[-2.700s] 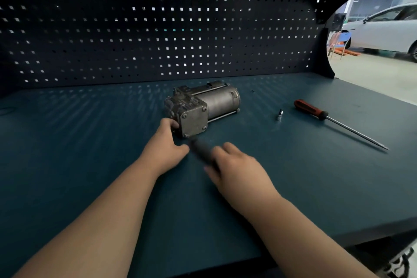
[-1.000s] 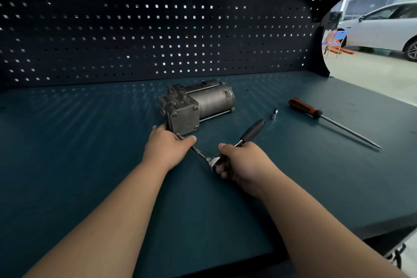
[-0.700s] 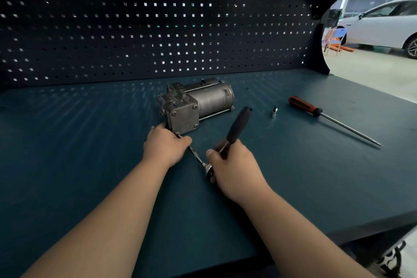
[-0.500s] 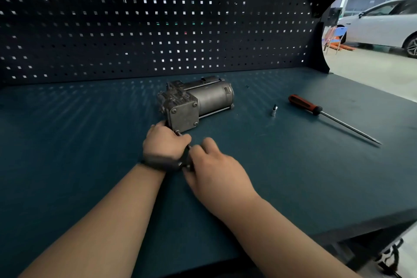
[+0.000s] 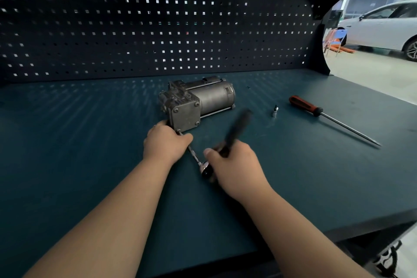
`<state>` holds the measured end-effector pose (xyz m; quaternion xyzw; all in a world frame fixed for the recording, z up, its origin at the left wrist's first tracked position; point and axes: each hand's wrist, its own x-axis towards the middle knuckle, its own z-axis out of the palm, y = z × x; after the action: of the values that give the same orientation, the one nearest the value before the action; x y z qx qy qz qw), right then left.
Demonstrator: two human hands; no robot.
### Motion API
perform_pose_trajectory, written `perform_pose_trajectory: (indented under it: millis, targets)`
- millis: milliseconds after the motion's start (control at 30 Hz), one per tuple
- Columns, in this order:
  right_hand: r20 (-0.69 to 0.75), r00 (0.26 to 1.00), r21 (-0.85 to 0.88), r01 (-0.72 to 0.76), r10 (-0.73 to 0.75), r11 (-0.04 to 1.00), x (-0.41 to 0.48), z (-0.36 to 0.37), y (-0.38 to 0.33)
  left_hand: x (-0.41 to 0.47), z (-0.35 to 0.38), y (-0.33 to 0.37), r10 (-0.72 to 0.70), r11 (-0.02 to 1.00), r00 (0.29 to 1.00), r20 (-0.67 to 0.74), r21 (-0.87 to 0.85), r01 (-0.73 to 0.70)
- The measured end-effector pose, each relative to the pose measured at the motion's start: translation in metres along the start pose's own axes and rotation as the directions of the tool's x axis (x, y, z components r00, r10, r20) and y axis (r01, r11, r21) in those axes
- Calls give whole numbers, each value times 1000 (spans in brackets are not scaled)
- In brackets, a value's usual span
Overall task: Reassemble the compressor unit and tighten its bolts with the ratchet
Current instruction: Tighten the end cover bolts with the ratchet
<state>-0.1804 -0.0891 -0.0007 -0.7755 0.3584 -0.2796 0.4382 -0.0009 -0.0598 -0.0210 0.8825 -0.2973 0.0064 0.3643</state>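
**Compressor unit on bench, ratchet at a lower end-plate bolt**

Compressor unit [image 5: 198, 104]: lies on its side mid-bench [image 5: 79, 153], bolted end plate towards the person.
Left hand [image 5: 165, 145]: at the unit's 7 o'clock corner, fingers curled round the far end of the extension bar [image 5: 193, 153].
Right hand [image 5: 234, 165]: fingers wrapped round the ratchet [image 5: 237, 128] near its head; handle blurred, pointing to 1 o'clock.
Socket bit [image 5: 274, 111], screwdriver [image 5: 306, 107]: at the unit's 3 o'clock, apart.

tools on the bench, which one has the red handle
The screwdriver lying at the right of the bench: its handle is red. The ratchet has a black handle, and the small socket bit is bare metal.
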Motion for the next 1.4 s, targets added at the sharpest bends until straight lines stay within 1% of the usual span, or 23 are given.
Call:
perform_pose_trajectory:
  millis: [33,100,233,333,433,500,533,567,600,633,667,700,733,767,833,867,967,1033,1100,1133,1167,1233,1400]
  targets:
    - [38,995,78,-90,87,993,3,-3,1,0,-1,0,-1,1000,1000,-5,3,1]
    - [95,981,159,-185,172,970,7,-7,1,0,-1,0,12,1000,1000,-7,16,-11]
    - [80,981,200,-190,177,961,7,-5,2,-1,-2,1,35,999,999,-4,36,-34]
    - [14,992,145,-123,122,982,7,0,6,1,0,2,16,999,1000,-6,42,-16]
    - [-31,999,-15,35,-35,999,1,3,5,1,0,4,23,999,1000,7,47,-24]
    - [-35,987,-142,149,-156,979,-3,3,-1,-1,-2,6,25,998,1000,3,49,-26]
    - [-26,973,-227,216,-228,950,-5,3,-4,-1,-2,6,28,998,1000,-2,52,-27]
    - [-16,944,-338,304,-329,891,-8,5,-6,-1,-2,6,28,998,1000,-3,50,-28]
    - [0,889,-456,408,-458,791,-10,9,-9,0,-2,6,23,999,1000,-1,37,-23]
    - [37,815,-563,495,-578,662,-13,14,-9,0,-2,6,6,1000,1000,1,15,-6]
    - [66,758,-626,538,-649,565,-16,18,-10,0,-3,7,-14,1000,1000,2,-4,14]
    - [77,727,-649,557,-683,519,-19,20,-12,-1,-3,7,-22,1000,1000,2,-11,22]
    - [88,712,-657,567,-696,497,-21,22,-12,-2,-3,8,-16,1000,1000,4,-6,16]
    - [110,720,-641,578,-685,505,-21,22,-12,-2,-2,8,-8,1000,1000,5,2,8]
    - [97,757,-571,574,-646,586,-18,18,-11,-2,-2,8,-6,1000,1000,-2,20,6]
    - [81,787,-541,549,-611,636,-15,16,-9,-2,-2,8,-16,1000,1000,-3,14,16]
    - [-10,834,-479,481,-552,735,-12,12,-4,1,-2,5,-7,1000,1000,17,19,7]
    - [-70,907,-400,356,-416,845,-10,9,-2,1,-1,3,26,997,1000,2,68,-26]
    - [-115,976,-252,149,-183,956,-5,3,1,1,-1,3,30,996,1000,4,79,-30]
    - [-124,990,-170,46,-68,984,-1,-1,3,1,-1,3,28,996,1000,8,84,-29]
    - [-123,992,-95,-33,21,995,2,-3,5,0,-1,4,31,995,999,13,97,-32]
    - [-114,988,-30,-111,107,993,7,-6,7,-1,-2,5,44,992,999,28,118,-47]
    - [-117,989,-44,-101,95,994,7,-7,7,-2,-2,4,47,994,999,23,102,-49]
